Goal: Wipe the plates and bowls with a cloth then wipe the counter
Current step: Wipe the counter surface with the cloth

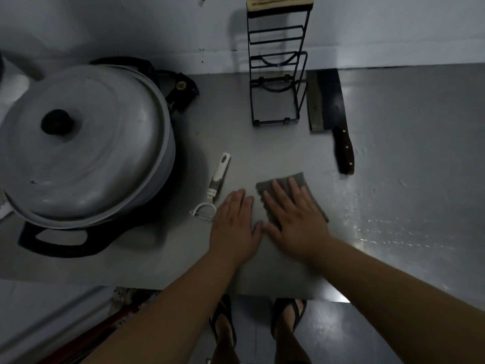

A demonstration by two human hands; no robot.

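Fingers (282, 191) of right hand (294, 214) spread flat, pressing grey cloth (301, 181) onto counter (393, 179); left hand (235, 222) flat, holding nothing. No plates or bowls visible; counter wiping looks underway, droplets remaining at right.

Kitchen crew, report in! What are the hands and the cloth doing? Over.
Right hand flat on grey cloth, pressing it to counter. Left hand flat on counter alongside. Peeler by left hand, cleaver beyond cloth, may block wiping.

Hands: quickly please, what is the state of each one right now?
Left hand: open, fingers flat on the counter, holding nothing.
Right hand: open, fingers straight, pressing the grey cloth onto the counter.
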